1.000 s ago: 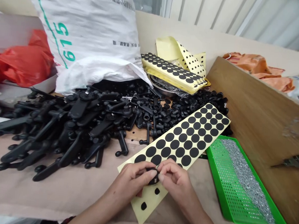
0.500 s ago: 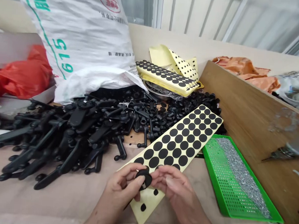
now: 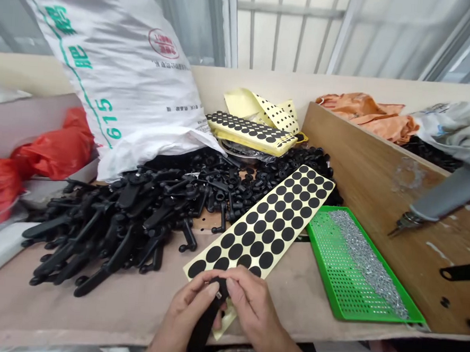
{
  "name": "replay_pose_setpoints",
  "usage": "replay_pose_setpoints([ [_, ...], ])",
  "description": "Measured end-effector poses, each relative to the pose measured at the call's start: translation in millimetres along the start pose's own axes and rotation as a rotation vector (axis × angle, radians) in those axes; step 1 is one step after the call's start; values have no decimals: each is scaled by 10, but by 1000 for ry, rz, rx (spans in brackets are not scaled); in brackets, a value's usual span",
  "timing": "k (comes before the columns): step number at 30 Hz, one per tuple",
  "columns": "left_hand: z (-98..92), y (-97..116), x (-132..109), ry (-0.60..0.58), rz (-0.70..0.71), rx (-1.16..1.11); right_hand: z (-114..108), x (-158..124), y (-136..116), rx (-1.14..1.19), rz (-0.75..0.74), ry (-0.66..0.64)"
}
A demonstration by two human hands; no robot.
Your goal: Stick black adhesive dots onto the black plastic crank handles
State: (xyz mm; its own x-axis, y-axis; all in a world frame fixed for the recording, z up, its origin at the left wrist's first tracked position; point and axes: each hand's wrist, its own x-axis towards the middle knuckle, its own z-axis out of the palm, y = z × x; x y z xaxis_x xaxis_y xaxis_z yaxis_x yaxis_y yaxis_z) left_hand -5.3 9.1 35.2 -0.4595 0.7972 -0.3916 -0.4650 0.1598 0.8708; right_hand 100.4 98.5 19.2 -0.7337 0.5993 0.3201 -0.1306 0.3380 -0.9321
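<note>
Head view: black plastic handle [image 3: 206, 323] clamped by both grips over a sticker sheet [image 3: 259, 225]

Both the left grip [image 3: 182, 313] and the right grip [image 3: 251, 304] are closed together, with the fingertips [image 3: 212, 288] meeting on the handle's rounded head at the lower middle of the frame. The handle's long axis is seen running from that pinch down and slightly leftward toward the person, nearly square to the front edge of the desk [image 3: 91, 316]. The shaft is carried nearer the left grip, alongside its palm, while the right grip is kept at the head end. The near end of the sticker sheet is overlapped by the hands; its cream backing is laid diagonally toward the upper right and is covered with rows of black round pads [image 3: 252, 217]. To the left, a heap of black plastic handles [image 3: 124, 217] is spread below a white woven sack [image 3: 117, 84]. A green perforated tray [image 3: 352, 279] holding small silver parts [image 3: 367, 264] is set to the right. A blurred grey electric screwdriver [image 3: 441, 196] is seen over a wooden board [image 3: 363, 168]. The handle's head is mostly hidden by the fingers, so whether a pad is stuck on it cannot be made out, and the shaft's far end is lost against the dark at the bottom edge.
</note>
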Motion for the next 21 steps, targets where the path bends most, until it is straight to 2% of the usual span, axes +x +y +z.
replay_pose_setpoints([
  [5, 23, -35, -31, -98, -132, -215, -32, -132, 7, 68, 18, -19],
  [8, 32, -53, -26, -87, -164, -354, -69, -194, 47, 44, -5, 18],
  [11, 45, -87, -43, -71, -132, -399, -89, -244, 153, 1, 0, 31],
  [15, 113, -130, -92, -66, -63, -329, -91, -292, 271, 12, 28, 21],
  [18, 145, -125, -123, -25, -27, -222, -97, -309, 245, -20, 3, -25],
  [21, -10, -79, -177, 20, 15, -90, -107, -300, 178, -98, -17, -81],
])
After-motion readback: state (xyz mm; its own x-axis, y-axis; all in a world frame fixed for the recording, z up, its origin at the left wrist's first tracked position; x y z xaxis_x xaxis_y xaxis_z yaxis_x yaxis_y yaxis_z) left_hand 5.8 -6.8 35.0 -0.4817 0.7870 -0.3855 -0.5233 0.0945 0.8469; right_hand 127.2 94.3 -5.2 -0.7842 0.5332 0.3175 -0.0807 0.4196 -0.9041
